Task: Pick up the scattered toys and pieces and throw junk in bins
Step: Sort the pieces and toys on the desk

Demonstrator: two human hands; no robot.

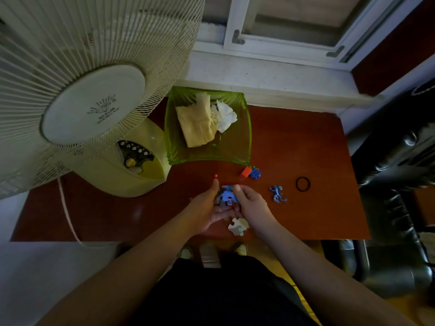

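Over the middle of the red-brown table [306,142], both my hands meet around a small stack of blue jigsaw pieces [226,196]. My left hand [207,209] cups the pieces from below and the left, thumb stretched forward. My right hand [250,204] pinches them from the right. A pale jigsaw piece [239,226] lies face down just below my hands. To the right lie a blue toy frog [277,194], a black hair band [303,184] and a red block [246,172] touching a blue gear-like block [255,173]. A tiny orange bead [215,176] sits ahead of my left thumb.
A green transparent bin [244,147] at the back of the table holds crumpled tissue and brown paper. A large cream fan [94,95] stands at the left, its base on the table. A window sill runs behind; a dark chair stands at the right.
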